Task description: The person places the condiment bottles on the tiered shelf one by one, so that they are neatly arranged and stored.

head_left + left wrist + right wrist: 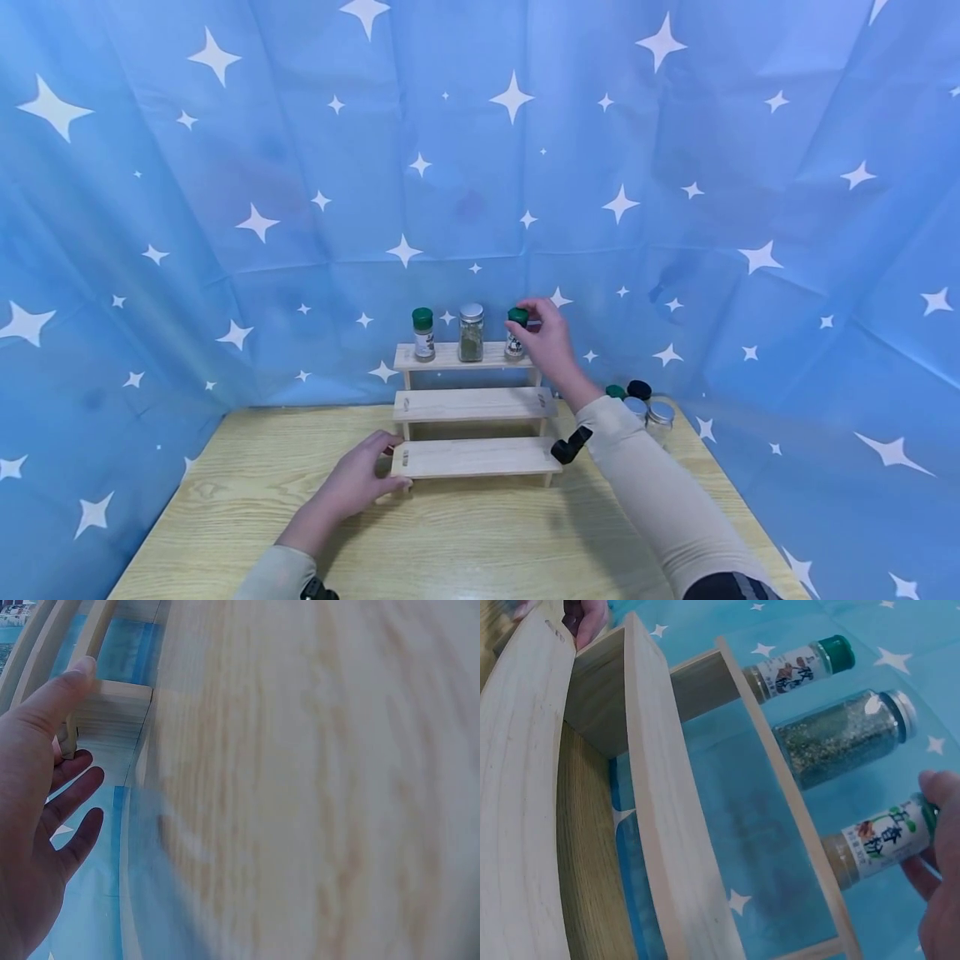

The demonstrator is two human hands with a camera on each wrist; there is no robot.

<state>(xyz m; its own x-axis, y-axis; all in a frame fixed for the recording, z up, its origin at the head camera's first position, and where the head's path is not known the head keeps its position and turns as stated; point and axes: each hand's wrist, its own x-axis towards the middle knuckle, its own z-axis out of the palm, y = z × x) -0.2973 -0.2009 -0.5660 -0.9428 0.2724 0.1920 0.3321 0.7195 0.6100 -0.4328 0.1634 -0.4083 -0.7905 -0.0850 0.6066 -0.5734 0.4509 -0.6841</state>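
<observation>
A three-tier wooden spice rack (476,457) stands on the table. My left hand (358,475) grips the left end of its lowest step, thumb at the front edge and fingers around the end, as the left wrist view shows. My right hand (551,337) pinches the green cap of a labelled spice jar (885,840) at the right end of the top step. The jar is upright, its base at the step. Left of it on that step stand a silver-capped glass jar of green flakes (471,335) and another green-capped spice jar (423,335).
Several more jars (660,417) with green, black and silver caps cluster on the table right of the rack, partly behind my right sleeve. The middle step (472,405) is bare wood. A blue star-patterned cloth (465,167) hangs close behind the rack.
</observation>
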